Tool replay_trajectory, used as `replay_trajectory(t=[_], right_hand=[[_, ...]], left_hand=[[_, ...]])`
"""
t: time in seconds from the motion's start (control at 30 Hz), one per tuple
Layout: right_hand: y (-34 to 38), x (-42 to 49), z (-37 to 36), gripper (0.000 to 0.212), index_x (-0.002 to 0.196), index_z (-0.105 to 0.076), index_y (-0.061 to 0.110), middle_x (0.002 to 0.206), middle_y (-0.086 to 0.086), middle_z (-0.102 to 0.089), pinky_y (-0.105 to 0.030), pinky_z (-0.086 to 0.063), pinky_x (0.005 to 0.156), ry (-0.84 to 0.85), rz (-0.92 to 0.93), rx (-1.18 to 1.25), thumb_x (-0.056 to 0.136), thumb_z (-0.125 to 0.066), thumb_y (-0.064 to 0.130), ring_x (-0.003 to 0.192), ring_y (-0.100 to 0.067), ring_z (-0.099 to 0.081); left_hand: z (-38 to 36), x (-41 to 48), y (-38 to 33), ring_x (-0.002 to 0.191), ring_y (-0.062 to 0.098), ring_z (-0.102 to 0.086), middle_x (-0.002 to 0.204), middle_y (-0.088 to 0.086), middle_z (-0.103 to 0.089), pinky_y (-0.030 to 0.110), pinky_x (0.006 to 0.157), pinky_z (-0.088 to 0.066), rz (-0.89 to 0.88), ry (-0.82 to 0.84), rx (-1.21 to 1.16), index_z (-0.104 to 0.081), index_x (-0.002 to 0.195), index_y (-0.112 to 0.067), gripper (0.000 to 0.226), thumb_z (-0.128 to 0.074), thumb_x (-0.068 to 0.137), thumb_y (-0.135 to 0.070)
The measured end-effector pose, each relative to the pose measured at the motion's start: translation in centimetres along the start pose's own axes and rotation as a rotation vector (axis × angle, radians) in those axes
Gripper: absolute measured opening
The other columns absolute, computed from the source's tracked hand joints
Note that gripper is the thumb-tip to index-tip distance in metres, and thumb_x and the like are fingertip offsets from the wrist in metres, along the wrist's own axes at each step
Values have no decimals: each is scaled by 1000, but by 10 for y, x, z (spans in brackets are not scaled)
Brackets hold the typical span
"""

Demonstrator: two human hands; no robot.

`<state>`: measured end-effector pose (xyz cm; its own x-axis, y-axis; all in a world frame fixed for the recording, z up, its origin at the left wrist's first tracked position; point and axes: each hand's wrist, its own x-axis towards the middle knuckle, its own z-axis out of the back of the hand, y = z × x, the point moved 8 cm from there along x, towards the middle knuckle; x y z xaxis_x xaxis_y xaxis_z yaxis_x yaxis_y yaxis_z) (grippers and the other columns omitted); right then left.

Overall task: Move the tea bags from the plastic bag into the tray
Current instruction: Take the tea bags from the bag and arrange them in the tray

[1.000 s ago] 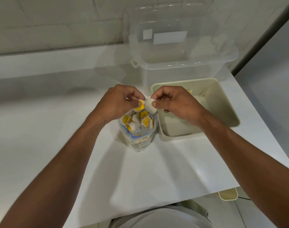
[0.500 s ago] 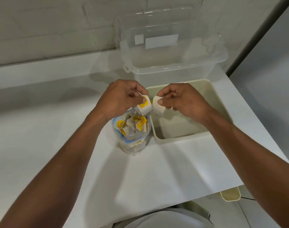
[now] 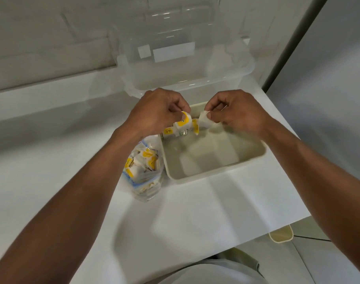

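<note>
Now that both hands are brought from above the plastic bag [image 3: 144,175] to the tray's [image 3: 218,170] far corner, tea bags [image 3: 183,125] are pinched in the fingers [image 3: 175,106] of left hand [image 3: 156,113] and right hand [image 3: 236,111]; release is judged due.

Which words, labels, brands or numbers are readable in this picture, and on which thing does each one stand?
No text can be read here.
On the held tea bags: dark print on yellow tags, too blurred to read.
On the bagged tea bags: dark marks on yellow tags, too small to read.
On the stickers of the clear box: plain white, no print visible.
</note>
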<state>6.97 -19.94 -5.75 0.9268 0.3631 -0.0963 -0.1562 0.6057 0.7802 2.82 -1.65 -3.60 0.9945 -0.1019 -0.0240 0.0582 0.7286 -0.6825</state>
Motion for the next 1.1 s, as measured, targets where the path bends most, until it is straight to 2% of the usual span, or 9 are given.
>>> replay_trajectory(t=[0.07,0.17,0.23,0.33,0.53,0.63,0.77,0.97,1.1], right_hand=[[-7,5,8,12,88,-74,28,73,9,-70,-12,-43,57,-6,-7,-50,81,-75,18,55,3,-58],[-16,10,20,10,88,-75,29,79,10,-71,-20,-46,66,-37,-10,-116,80,-76,23,68,-2,-62],[-19,13,29,10,89,-75,32,83,13,-70,-23,-47,71,-71,-1,-237,80,-74,27,80,-7,-63],[-27,17,39,10,86,-72,37,78,16,-67,-28,-49,74,-78,-9,-330,80,-73,29,83,-9,-62],[-40,28,51,10,93,-70,37,88,14,-63,-26,-35,68,-120,-32,-610,86,-67,30,82,-11,-52],[-48,34,49,13,97,-71,34,93,10,-66,-27,-34,69,-141,-38,-654,87,-65,28,82,-13,-49],[-56,41,41,19,101,-71,33,101,4,-69,-29,-35,70,-166,-16,-731,88,-62,23,91,-23,-61],[-59,49,27,25,103,-73,29,93,1,-64,-31,-35,64,-141,80,-903,90,-59,13,90,-25,-60],[-55,51,17,22,103,-72,14,89,-3,-48,-33,-34,62,-128,170,-1035,90,-57,6,93,-28,-54]], left_hand=[[-3,7,-9,82,0,-69,82,-12,-74,29,88,-55,-18,-6,17,-78,93,-29,15,-73,86,-17],[-7,18,-20,85,3,-68,81,-15,-73,35,86,-56,-36,-7,42,-76,91,-33,15,-72,85,-20],[-12,25,-27,85,4,-68,81,-16,-72,37,86,-55,-48,0,96,-75,90,-35,16,-73,85,-20],[-26,37,-32,87,6,-66,82,-16,-71,35,83,-54,-41,17,203,-74,91,-35,18,-71,83,-18],[-59,58,-31,99,11,-61,88,-19,-72,29,74,-40,6,-44,384,-66,82,-38,14,-70,82,-25],[-76,69,-27,100,17,-61,94,-13,-73,31,78,-45,24,-68,363,-68,84,-36,17,-65,80,-20],[-103,88,-20,98,26,-63,98,-2,-72,33,77,-49,35,-40,366,-71,93,-33,21,-63,81,-17],[-121,100,-22,97,30,-63,100,3,-69,32,70,-37,-1,-91,470,-68,106,-30,24,-58,86,-20],[-130,105,-18,90,30,-64,97,4,-69,32,69,-38,-49,-74,531,-66,109,-28,21,-54,93,-24]])
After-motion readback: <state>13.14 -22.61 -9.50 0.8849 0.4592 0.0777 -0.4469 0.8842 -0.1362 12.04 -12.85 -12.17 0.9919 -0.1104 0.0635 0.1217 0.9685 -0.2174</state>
